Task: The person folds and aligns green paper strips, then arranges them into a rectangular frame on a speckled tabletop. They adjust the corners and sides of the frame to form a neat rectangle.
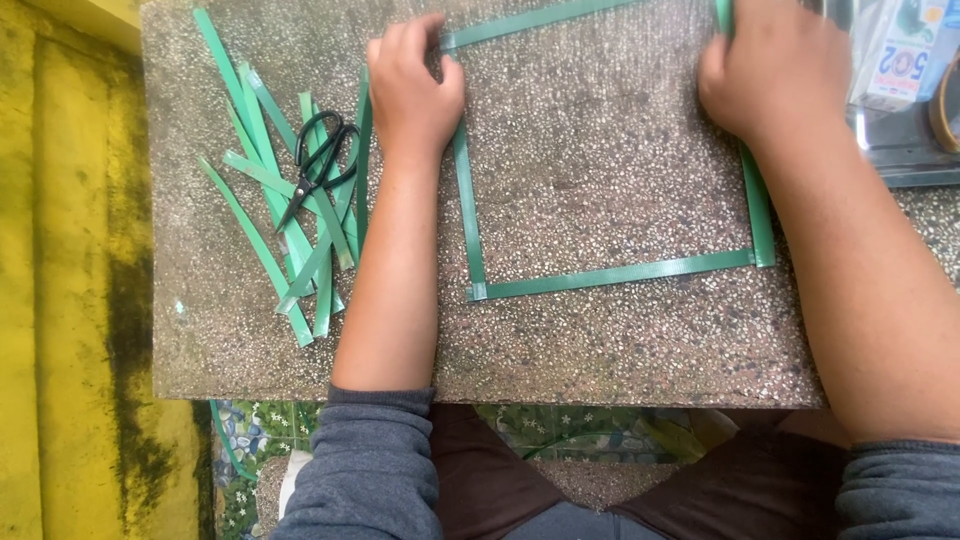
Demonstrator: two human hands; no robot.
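Square frame of flat green plastic strapping (610,275) lies on speckled stone worktop (600,350), looking light, springy, slick; left hand (412,90) pins one far corner, right hand (775,65) the other, best gripped there.

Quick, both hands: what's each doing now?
Left hand: curled, pressing the green strap frame at its far-left corner.
Right hand: curled on the frame's right strip.

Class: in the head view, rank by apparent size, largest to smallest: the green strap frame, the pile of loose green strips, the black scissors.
1. Green strap frame, widest outline, partly cut off at the top edge.
2. Pile of loose green strips.
3. Black scissors, lying on the pile.
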